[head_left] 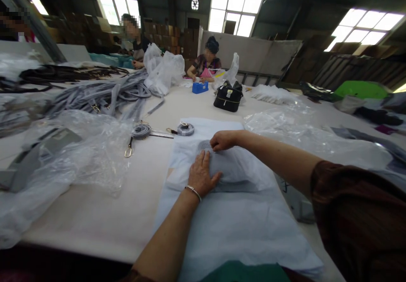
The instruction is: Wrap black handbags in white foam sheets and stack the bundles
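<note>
A grey bag (230,163) lies on thin white wrapping sheets (234,223), partly covered by a whitish wrap. My left hand (202,174) rests flat on its left side, fingers spread and a bracelet at the wrist. At the bag's far edge, my right hand (222,140) is closed, fingers pinched on the edge; the exact bit gripped is hidden. Beyond the sheets lie a coiled grey strap (185,129) and, to its left, another coiled strap (141,131) with a gold clip. A metal ruler (161,135) lies between them.
A black bag (227,97) and a blue tape dispenser (200,87) stand farther back. Clear plastic bags (95,155) lie at left, more plastic (317,134) at right. Grey straps (104,91) are heaped back left. Two people (207,60) work across the table.
</note>
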The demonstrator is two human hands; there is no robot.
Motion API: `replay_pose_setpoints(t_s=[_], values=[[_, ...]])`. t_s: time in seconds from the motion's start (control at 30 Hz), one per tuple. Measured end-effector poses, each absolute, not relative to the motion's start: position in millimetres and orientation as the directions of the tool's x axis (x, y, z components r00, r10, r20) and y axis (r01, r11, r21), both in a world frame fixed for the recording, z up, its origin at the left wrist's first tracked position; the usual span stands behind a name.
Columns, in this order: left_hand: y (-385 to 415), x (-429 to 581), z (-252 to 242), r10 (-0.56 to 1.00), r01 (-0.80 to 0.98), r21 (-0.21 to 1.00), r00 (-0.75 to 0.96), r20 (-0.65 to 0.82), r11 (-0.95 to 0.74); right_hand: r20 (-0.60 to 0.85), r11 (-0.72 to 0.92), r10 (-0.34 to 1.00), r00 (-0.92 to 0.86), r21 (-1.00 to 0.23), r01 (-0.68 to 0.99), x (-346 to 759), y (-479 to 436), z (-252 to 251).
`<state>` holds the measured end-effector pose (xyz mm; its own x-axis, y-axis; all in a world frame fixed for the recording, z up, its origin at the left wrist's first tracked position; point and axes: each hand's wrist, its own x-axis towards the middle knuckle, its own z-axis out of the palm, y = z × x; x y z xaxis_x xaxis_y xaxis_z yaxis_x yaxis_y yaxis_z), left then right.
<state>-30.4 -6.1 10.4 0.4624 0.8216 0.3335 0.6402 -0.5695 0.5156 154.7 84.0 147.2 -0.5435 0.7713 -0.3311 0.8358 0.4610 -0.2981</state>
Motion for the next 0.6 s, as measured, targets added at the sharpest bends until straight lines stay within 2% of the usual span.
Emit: replay_pose_setpoints(t_s=[0.27, 0.5, 0.6], values=[[-10.3, -33.5, 21.9, 0.843, 0.683, 0.500, 0.477, 0.247, -0.533, -0.463, 0.577, 0.724, -0.511, 0.001, 0.817, 139.8, 94.6, 160.1], [-7.2, -30.4, 21.9, 0.843, 0.679, 0.510, 0.489, 0.222, -0.528, -0.527, 0.566, 0.723, -0.445, 0.085, 0.820, 139.9, 92.6, 167.2], [-13.8, -34.9, 28.9, 0.867, 0.689, 0.543, 0.464, 0.180, -0.481, -0.513, 0.573, 0.724, -0.460, 0.076, 0.816, 125.7, 91.9, 162.4]])
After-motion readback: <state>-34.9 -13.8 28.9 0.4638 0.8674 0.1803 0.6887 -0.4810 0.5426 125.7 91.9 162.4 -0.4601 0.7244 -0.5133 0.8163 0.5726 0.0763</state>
